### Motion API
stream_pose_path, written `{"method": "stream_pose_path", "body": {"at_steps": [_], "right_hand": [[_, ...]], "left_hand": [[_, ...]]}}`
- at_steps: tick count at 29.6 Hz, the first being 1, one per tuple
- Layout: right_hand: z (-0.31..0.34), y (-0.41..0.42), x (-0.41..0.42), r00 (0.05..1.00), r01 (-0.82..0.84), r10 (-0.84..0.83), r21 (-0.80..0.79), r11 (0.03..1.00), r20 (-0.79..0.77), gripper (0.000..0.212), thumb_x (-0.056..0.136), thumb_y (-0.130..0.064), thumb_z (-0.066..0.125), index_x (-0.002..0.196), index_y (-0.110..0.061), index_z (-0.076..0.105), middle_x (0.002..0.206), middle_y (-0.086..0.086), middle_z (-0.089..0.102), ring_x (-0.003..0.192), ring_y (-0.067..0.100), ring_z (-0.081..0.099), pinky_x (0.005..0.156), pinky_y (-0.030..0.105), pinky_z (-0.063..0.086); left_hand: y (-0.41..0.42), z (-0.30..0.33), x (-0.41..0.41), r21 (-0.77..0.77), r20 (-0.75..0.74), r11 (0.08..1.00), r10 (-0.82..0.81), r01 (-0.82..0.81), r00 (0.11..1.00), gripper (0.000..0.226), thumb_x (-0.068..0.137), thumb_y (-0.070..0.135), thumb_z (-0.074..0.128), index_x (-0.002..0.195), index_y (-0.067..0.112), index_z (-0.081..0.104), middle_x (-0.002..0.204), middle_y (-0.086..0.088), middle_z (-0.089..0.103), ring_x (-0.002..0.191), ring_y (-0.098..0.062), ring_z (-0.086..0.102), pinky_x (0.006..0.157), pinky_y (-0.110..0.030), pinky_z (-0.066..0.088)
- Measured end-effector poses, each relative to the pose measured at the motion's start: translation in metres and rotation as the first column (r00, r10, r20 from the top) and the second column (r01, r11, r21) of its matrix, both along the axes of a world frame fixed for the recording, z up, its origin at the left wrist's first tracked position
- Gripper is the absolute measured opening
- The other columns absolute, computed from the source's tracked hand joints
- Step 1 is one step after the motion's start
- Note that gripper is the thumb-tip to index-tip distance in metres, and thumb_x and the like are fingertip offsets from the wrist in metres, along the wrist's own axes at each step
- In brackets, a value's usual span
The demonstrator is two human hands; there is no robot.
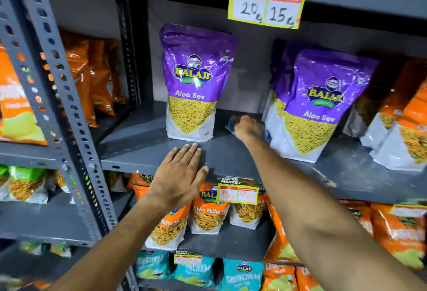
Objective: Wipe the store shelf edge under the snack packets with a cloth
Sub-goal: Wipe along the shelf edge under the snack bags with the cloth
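R hand deep on shelf btwn two Aloo Sev packets, fingers clamped on blue cloth. L hand flat, fingers together, at front edge — brace there, draw cloth fwd w/ even pressure, w/o nudging packets.

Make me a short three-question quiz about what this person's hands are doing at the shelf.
1. True or false: the left hand lies flat and open on the grey shelf.
2. Which hand grips the cloth? A) left B) right C) neither
3. Fill in: the right hand reaches between two purple ____ packets.

Key: 1 true; 2 B; 3 Aloo Sev.
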State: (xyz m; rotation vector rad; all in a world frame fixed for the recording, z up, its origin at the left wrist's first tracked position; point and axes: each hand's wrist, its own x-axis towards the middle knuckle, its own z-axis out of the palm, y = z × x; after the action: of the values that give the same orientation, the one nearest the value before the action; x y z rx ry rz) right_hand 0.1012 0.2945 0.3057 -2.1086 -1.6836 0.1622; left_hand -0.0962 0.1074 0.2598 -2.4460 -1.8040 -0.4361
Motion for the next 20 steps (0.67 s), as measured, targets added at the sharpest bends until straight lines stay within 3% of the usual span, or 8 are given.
{"method": "stream_pose_path", "body": {"at_steps": [6, 9, 13, 16, 20], "right_hand": [[-0.006, -0.042, -0.008, 0.998, -0.051, 0.050, 0.025, 0.998, 0.046, 0.032, 0.100, -0.024, 0.045, 0.120, -0.020, 0.069, 0.125, 0.012, 0.070, 0.117, 0.034, 0.064, 0.095, 0.039, 0.046], [-0.010, -0.067, -0.009, 0.984, -0.134, 0.124, 0.070, 0.989, 0.124, 0.032, 0.100, -0.023, 0.042, 0.114, -0.023, 0.071, 0.117, 0.011, 0.073, 0.113, 0.035, 0.066, 0.099, 0.044, 0.044], [-0.013, -0.098, 0.010, 0.944, -0.325, 0.317, 0.087, 0.942, 0.090, 0.035, 0.104, -0.032, 0.042, 0.132, -0.030, 0.064, 0.127, 0.011, 0.069, 0.118, 0.039, 0.063, 0.098, 0.045, 0.049], [-0.017, -0.121, 0.036, 0.898, -0.440, 0.439, 0.114, 0.891, 0.039, 0.035, 0.102, -0.040, 0.048, 0.132, -0.032, 0.065, 0.129, 0.004, 0.069, 0.119, 0.031, 0.064, 0.094, 0.040, 0.053], [-0.021, -0.149, 0.081, 0.853, -0.517, 0.522, 0.170, 0.839, 0.014, 0.030, 0.101, -0.025, 0.054, 0.127, -0.025, 0.070, 0.127, -0.004, 0.069, 0.120, 0.015, 0.064, 0.097, 0.026, 0.048]], "left_hand": [[0.000, -0.003, 0.000, 0.006, -0.001, 1.000, -0.003, 0.003, 1.000, 0.087, 0.092, 0.062, -0.006, 0.160, 0.013, 0.016, 0.170, -0.005, 0.014, 0.158, -0.017, 0.008, 0.130, -0.039, 0.004], [0.000, -0.003, -0.001, 0.003, -0.012, 1.000, 0.000, 0.000, 1.000, 0.089, 0.091, 0.062, -0.009, 0.160, 0.013, 0.014, 0.170, -0.004, 0.012, 0.158, -0.017, 0.007, 0.130, -0.039, 0.004], [0.000, -0.003, 0.000, -0.005, -0.021, 1.000, 0.007, -0.007, 1.000, 0.092, 0.087, 0.063, -0.011, 0.161, 0.012, 0.014, 0.170, -0.003, 0.011, 0.158, -0.016, 0.006, 0.130, -0.039, 0.004], [0.000, -0.004, -0.001, 0.003, -0.017, 1.000, 0.004, -0.004, 1.000, 0.093, 0.088, 0.064, -0.010, 0.160, 0.012, 0.015, 0.170, -0.003, 0.012, 0.158, -0.016, 0.007, 0.130, -0.039, 0.004], [0.000, -0.004, -0.001, -0.002, -0.017, 1.000, 0.004, -0.004, 1.000, 0.094, 0.087, 0.066, -0.011, 0.160, 0.012, 0.016, 0.170, -0.002, 0.013, 0.158, -0.016, 0.007, 0.130, -0.039, 0.004]]}}
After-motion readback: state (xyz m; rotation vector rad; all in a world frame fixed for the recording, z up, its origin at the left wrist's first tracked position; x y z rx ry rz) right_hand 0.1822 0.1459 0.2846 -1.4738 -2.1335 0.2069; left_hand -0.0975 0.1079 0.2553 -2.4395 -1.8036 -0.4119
